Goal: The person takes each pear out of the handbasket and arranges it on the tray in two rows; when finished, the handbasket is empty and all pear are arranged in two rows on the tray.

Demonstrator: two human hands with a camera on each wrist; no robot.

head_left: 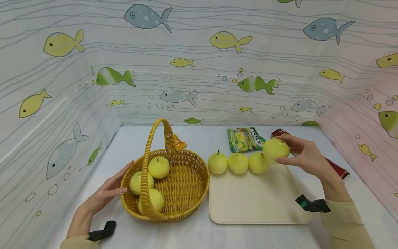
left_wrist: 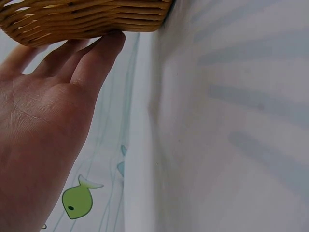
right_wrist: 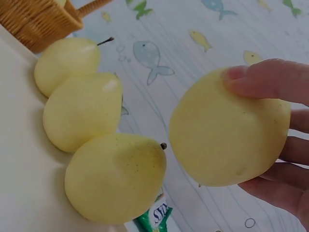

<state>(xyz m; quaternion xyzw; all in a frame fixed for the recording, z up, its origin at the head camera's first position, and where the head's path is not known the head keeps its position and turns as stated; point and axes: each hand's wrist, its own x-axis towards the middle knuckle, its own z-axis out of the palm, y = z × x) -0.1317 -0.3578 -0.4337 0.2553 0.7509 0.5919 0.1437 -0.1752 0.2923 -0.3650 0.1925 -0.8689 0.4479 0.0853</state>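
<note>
My right hand (head_left: 306, 157) grips a pale yellow pear (head_left: 275, 150) between thumb and fingers, raised at the tray's far right. Three more pears stand in a row along the back of the cream tray (head_left: 248, 204); the right wrist view shows the nearest pear (right_wrist: 116, 179) just beside the held one, a small gap between them. On the left, a woven basket (head_left: 183, 186) with a tall handle contains three pears (head_left: 159, 167) in its left half. My left hand (head_left: 107, 190) rests against the basket's left side, its fairly straight fingers touching the weave (left_wrist: 91, 19).
Behind the row of pears lies a green snack bag (head_left: 245, 139). A dark red packet (head_left: 337, 168) lies right of the tray, partly hidden by my right hand. An orange-yellow item (head_left: 179, 142) shows behind the basket. Fish-patterned walls (head_left: 192, 79) enclose the white table.
</note>
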